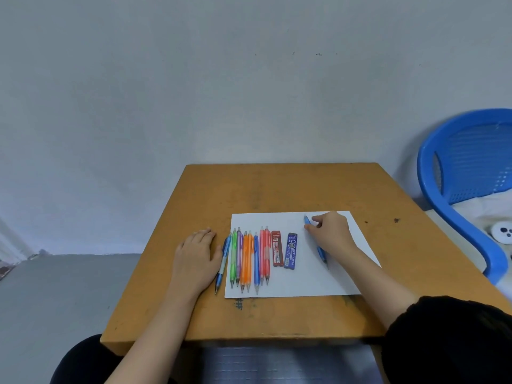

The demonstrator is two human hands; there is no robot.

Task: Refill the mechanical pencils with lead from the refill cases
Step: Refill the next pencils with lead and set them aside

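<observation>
Left side first: the left hand [198, 253] lies flat on the table [277, 187], fingers relaxed and holding nothing, its edge right up against the blue-and-white pencil [223, 266] that sits half off the white sheet [340, 278].

Next comes the row of pencils [246, 259], side by side on the paper with tips toward the person: green, purple, two orange, blue, two pink. These are light plastic sticks with slick round barrels, so I'd guess they roll easily. Best bet is to hold the barrel mid-length and pull the cap at the far end with the other hand.

Then the two containers. The red refill case [277, 248] and the blue refill case [291, 250] lie flat just beside each other, and both look closed. I can't see how much lead is inside either one. The lead itself will be hair-thin and snappy, so tip it out gently, no pinching.

Right side: the right hand [329, 234] has its fingers curled down over the loose blue pencil [321, 252], pinching it near the cap end, while the pencil lies slanted on the paper well apart from the row. A blue chair [457, 167] stands off to the right.
</observation>
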